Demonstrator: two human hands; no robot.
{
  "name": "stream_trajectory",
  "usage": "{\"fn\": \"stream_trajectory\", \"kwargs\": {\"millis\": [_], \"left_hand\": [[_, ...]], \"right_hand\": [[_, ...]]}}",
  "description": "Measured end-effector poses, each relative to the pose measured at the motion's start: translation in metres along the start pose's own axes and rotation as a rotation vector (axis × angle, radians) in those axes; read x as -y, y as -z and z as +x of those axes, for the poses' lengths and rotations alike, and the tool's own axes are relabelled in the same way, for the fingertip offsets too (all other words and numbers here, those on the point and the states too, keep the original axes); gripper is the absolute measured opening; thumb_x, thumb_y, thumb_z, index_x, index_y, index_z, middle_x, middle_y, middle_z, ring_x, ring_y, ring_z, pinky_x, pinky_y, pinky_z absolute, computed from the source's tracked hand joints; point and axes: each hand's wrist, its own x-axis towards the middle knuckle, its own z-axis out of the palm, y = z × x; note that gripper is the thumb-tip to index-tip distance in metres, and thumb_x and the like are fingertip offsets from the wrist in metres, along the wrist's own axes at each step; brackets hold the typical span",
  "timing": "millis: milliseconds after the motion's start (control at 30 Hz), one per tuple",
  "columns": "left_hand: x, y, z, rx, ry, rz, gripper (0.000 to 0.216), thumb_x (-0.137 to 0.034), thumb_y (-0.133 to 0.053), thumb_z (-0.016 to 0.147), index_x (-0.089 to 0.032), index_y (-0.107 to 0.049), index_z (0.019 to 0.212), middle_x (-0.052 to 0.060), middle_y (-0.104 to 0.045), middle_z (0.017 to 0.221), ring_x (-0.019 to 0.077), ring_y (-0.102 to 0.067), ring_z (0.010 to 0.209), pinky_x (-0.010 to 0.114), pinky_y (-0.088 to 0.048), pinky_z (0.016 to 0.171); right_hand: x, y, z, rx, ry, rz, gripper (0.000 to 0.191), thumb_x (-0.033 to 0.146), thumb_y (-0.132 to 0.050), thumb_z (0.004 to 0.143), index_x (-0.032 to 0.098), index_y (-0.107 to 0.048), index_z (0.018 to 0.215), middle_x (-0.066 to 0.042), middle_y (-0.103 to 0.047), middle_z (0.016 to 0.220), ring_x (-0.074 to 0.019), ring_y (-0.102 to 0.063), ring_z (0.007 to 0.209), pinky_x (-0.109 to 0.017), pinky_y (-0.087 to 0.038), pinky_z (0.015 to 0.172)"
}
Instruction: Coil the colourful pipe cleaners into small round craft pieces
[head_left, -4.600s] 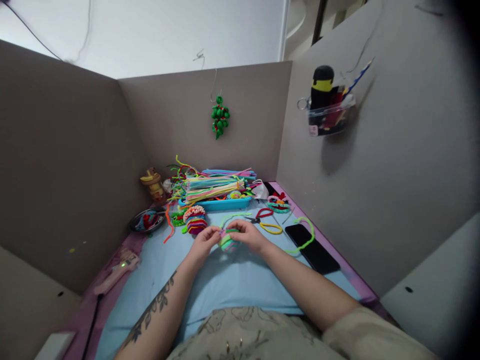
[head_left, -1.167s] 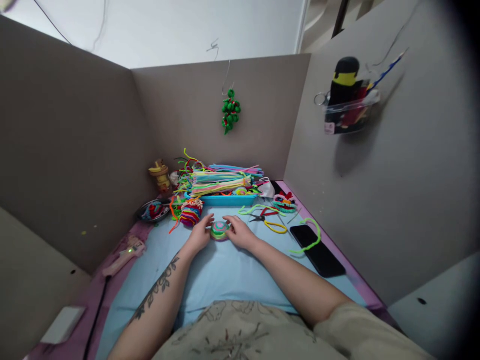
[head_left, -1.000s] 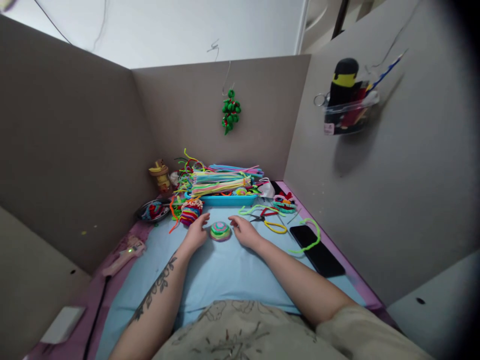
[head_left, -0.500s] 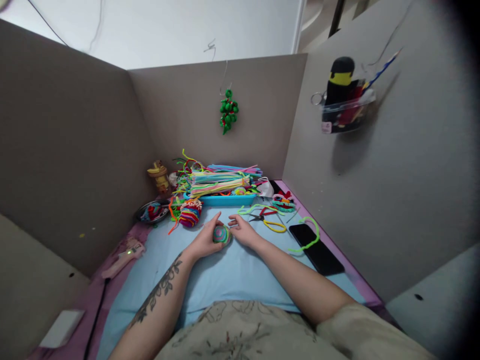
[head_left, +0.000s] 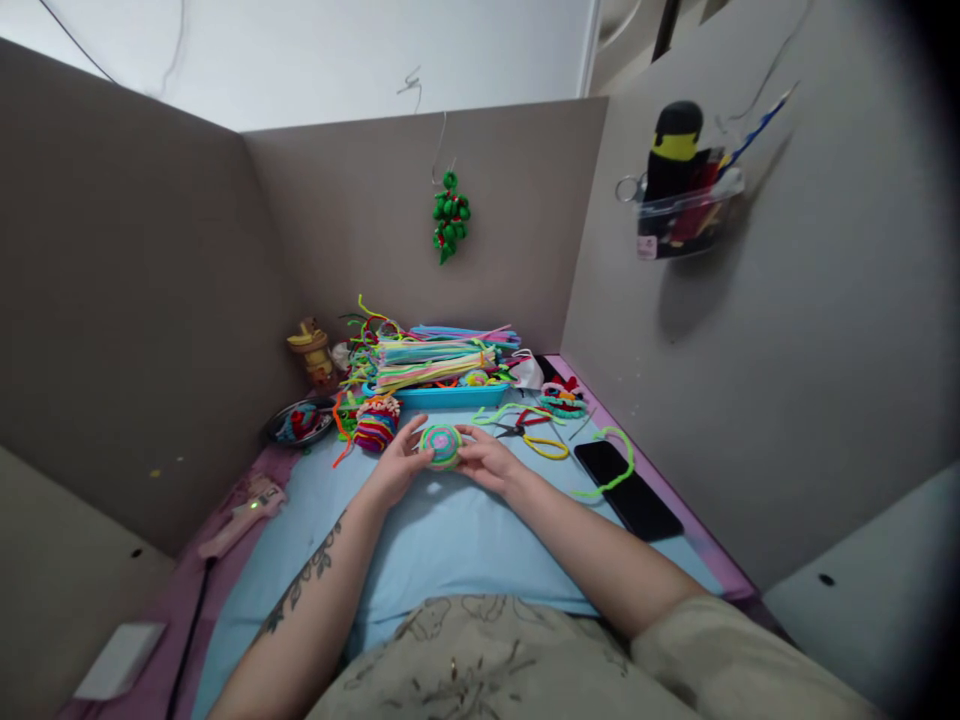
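A round coil of green, pink and blue pipe cleaners [head_left: 441,444] is held upright between both hands, a little above the light blue mat [head_left: 450,540]. My left hand [head_left: 395,461] grips its left edge with curled fingers. My right hand [head_left: 484,460] pinches its right edge. Just to the left lies a striped, many-coloured pipe cleaner piece [head_left: 374,425]. Loose green [head_left: 610,463] and yellow [head_left: 546,449] pipe cleaners lie to the right of my hands.
A blue tray [head_left: 450,398] piled with pipe cleaners stands at the back. Red-handled scissors [head_left: 520,426], a black phone [head_left: 628,489], a small dish [head_left: 296,423] and a pink glue gun [head_left: 236,512] lie around. Grey partition walls enclose the desk; a green ornament [head_left: 450,214] hangs on the back one.
The coil lay flat on the mat with both hands beside it. My left hand picked it up, and now both hands hold it on edge.
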Motion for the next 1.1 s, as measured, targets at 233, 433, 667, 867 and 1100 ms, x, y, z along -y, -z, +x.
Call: {"fn": "stream_trajectory", "kwargs": {"millis": [233, 433, 667, 867, 1100], "left_hand": [[0.015, 0.012, 0.014, -0.170, -0.014, 0.374, 0.050, -0.034, -0.065, 0.069, -0.011, -0.057, 0.113, 0.013, -0.062, 0.112, 0.0256, -0.058, 0.104, 0.040, -0.045, 0.090], [0.011, 0.019, 0.013, -0.199, -0.096, 0.552, 0.038, -0.025, -0.058, 0.074, -0.013, -0.059, 0.110, 0.012, -0.063, 0.112, 0.0238, -0.058, 0.104, 0.040, -0.045, 0.091], [0.011, 0.020, 0.004, 0.031, -0.038, 0.477, 0.079, -0.005, -0.063, 0.060, -0.016, -0.035, 0.133, 0.020, -0.046, 0.131, 0.0259, -0.050, 0.115, 0.039, -0.046, 0.089], [0.014, 0.021, 0.010, -0.098, -0.107, 0.526, 0.071, 0.000, -0.051, 0.067, -0.023, -0.034, 0.133, 0.014, -0.048, 0.130, 0.0215, -0.047, 0.119, 0.040, -0.042, 0.094], [0.018, 0.023, 0.008, -0.006, -0.032, 0.477, 0.072, -0.008, -0.057, 0.066, -0.017, -0.033, 0.133, 0.018, -0.051, 0.123, 0.0238, -0.054, 0.110, 0.039, -0.048, 0.086]], "right_hand": [[-0.004, 0.011, 0.004, -0.142, 0.177, -0.962, 0.041, 0.004, -0.053, 0.065, 0.018, -0.055, 0.103, -0.003, -0.059, 0.095, -0.0140, -0.058, 0.078, -0.030, -0.048, 0.075], [-0.001, 0.017, 0.002, -0.132, 0.351, -1.443, 0.035, 0.001, -0.053, 0.068, 0.015, -0.062, 0.099, -0.009, -0.058, 0.100, -0.0184, -0.053, 0.095, -0.033, -0.041, 0.088], [-0.002, 0.005, 0.000, 0.006, 0.428, -1.414, 0.049, 0.017, -0.066, 0.066, 0.017, -0.055, 0.114, -0.008, -0.058, 0.104, -0.0193, -0.053, 0.095, -0.032, -0.042, 0.085], [-0.007, 0.013, 0.008, -0.156, 0.432, -1.371, 0.039, 0.009, -0.053, 0.072, 0.018, -0.057, 0.110, -0.004, -0.057, 0.088, -0.0148, -0.054, 0.080, -0.030, -0.044, 0.079], [-0.005, 0.013, 0.008, -0.053, 0.397, -1.389, 0.048, 0.012, -0.064, 0.065, 0.016, -0.057, 0.112, -0.009, -0.059, 0.106, -0.0179, -0.056, 0.089, -0.032, -0.044, 0.084]]}}
